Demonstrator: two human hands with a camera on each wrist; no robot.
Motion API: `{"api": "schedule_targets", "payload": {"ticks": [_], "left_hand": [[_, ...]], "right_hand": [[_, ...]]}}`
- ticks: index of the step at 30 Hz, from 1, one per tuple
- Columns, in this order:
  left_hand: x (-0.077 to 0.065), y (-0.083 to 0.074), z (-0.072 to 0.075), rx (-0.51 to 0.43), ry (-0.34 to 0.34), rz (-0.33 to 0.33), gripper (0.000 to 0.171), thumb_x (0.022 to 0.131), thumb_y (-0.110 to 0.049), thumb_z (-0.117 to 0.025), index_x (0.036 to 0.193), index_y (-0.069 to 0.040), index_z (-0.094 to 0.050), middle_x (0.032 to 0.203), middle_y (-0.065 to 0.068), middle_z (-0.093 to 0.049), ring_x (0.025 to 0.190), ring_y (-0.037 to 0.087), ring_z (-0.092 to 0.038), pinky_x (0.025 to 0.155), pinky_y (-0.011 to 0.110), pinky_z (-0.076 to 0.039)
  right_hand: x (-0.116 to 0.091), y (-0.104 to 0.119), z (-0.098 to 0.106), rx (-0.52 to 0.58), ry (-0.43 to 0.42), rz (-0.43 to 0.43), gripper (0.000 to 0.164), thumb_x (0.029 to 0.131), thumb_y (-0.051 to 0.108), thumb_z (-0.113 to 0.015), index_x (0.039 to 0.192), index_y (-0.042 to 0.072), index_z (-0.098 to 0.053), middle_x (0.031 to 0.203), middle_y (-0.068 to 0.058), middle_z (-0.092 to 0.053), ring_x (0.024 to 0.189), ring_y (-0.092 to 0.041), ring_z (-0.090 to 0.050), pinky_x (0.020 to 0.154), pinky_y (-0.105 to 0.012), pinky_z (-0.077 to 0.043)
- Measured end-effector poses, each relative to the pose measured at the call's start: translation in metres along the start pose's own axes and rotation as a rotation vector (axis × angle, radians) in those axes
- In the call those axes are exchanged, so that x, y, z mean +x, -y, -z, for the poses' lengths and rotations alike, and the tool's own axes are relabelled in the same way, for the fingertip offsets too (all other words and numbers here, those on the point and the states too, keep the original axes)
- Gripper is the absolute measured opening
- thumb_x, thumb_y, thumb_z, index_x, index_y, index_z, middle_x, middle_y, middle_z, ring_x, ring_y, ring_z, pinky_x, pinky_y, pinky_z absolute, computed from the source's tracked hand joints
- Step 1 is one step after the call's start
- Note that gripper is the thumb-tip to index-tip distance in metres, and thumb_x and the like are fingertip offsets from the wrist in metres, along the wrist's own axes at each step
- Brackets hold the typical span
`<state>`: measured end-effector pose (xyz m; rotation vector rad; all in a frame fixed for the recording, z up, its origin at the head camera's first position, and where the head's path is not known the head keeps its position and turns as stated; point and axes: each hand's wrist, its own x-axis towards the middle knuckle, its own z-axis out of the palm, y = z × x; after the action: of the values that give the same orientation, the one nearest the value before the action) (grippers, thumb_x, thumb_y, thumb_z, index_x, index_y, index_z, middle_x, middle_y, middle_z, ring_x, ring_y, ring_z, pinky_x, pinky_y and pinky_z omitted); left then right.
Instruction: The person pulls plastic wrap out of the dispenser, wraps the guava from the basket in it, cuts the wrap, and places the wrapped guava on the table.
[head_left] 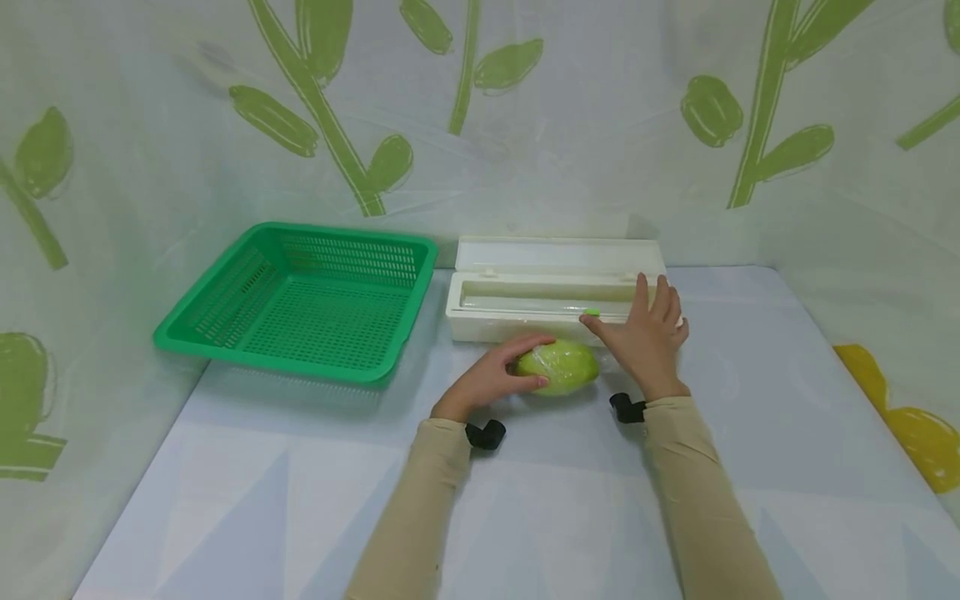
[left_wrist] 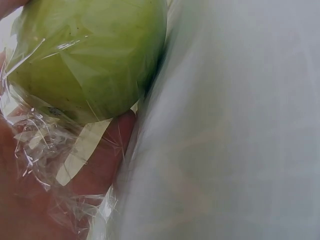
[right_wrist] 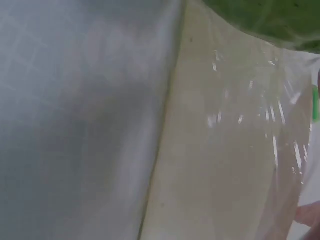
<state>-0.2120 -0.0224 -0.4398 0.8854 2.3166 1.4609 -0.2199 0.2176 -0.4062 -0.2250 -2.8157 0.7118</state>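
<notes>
Fruit (head_left: 558, 367), green, oval, wrapped in clear film, lay on the pale bench (head_left: 300, 483) just in front of a cream film dispenser box (head_left: 551, 302), long axis running left to right, roughly parallel to the box's front wall. Left hand (head_left: 498, 377) cupped the fruit's left end, fingers curled over its top and thumb at the near side, so this grip was closed on the fruit. Right hand (head_left: 647, 333) lay just right of the fruit, fingers straight and spread, reaching to the dispenser's front edge beside a small green slider (head_left: 592, 313); this grip was relaxed and holding nothing that could be made out. Head view alone showed the whole layout: dispenser lid standing open at the rear, green slotted basket (head_left: 300, 300) to the left of the box and apart from it, tan sleeves, black wrist straps, leaf-patterned backdrop. Left wrist view alone showed crumpled film (left_wrist: 45, 150) bunched between palm and the fruit (left_wrist: 90, 55), with creases stretched across the green skin; the hand was visible only as blurred flesh at the lower left. Right wrist view alone showed a glossy sheet of film (right_wrist: 250, 125) lying over the cream dispenser wall (right_wrist: 200, 165), a green edge of the fruit (right_wrist: 270, 20) at the upper corner, and grey bench beside it.
</notes>
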Motion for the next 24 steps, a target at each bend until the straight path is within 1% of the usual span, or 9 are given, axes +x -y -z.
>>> {"api": "schedule_targets", "payload": {"ticks": [5,9,13,19,24], "left_hand": [[0.0011,-0.0005,0.0003,-0.004,0.003,-0.002,0.059,0.078,-0.038,-0.067,0.130,-0.039,-0.041,0.133,-0.014,-0.037,0.117,0.008,-0.038,0.094,0.036,-0.033],[0.0012,-0.0020,0.0007,-0.001,-0.003,0.009,0.058,0.077,-0.040,-0.067,0.129,-0.042,-0.041,0.133,-0.015,-0.037,0.117,0.008,-0.037,0.095,0.037,-0.033],[0.0014,-0.0033,0.0002,-0.003,-0.008,0.016,0.058,0.077,-0.042,-0.067,0.129,-0.044,-0.040,0.132,-0.017,-0.037,0.116,0.007,-0.038,0.094,0.037,-0.033],[0.0016,-0.0027,-0.0009,-0.021,-0.007,0.032,0.059,0.076,-0.043,-0.067,0.129,-0.042,-0.040,0.131,-0.020,-0.037,0.114,0.006,-0.040,0.092,0.035,-0.035],[0.0008,-0.0013,-0.0014,-0.032,-0.006,0.026,0.059,0.076,-0.041,-0.068,0.129,-0.041,-0.041,0.130,-0.018,-0.038,0.113,0.007,-0.041,0.092,0.035,-0.035]], "right_hand": [[0.0008,0.0001,-0.0029,-0.023,-0.014,-0.001,0.113,0.065,0.079,-0.045,0.144,0.013,0.001,0.146,-0.013,0.013,0.132,-0.033,0.012,0.091,-0.067,-0.002],[0.0025,0.0011,-0.0034,-0.025,-0.031,0.012,0.109,0.068,0.078,-0.042,0.144,0.013,0.001,0.146,-0.013,0.015,0.132,-0.032,0.014,0.089,-0.068,-0.002],[0.0031,0.0026,-0.0032,-0.015,-0.033,0.014,0.107,0.070,0.077,-0.042,0.144,0.012,0.000,0.146,-0.013,0.014,0.132,-0.033,0.012,0.088,-0.068,-0.001],[0.0017,0.0031,-0.0029,-0.004,-0.017,-0.004,0.107,0.070,0.076,-0.043,0.144,0.010,0.000,0.146,-0.013,0.014,0.132,-0.034,0.008,0.088,-0.068,-0.001],[0.0006,0.0016,-0.0040,0.016,0.002,-0.018,0.107,0.072,0.074,-0.043,0.143,0.007,-0.001,0.146,-0.014,0.014,0.131,-0.036,0.004,0.089,-0.068,-0.002]]}}
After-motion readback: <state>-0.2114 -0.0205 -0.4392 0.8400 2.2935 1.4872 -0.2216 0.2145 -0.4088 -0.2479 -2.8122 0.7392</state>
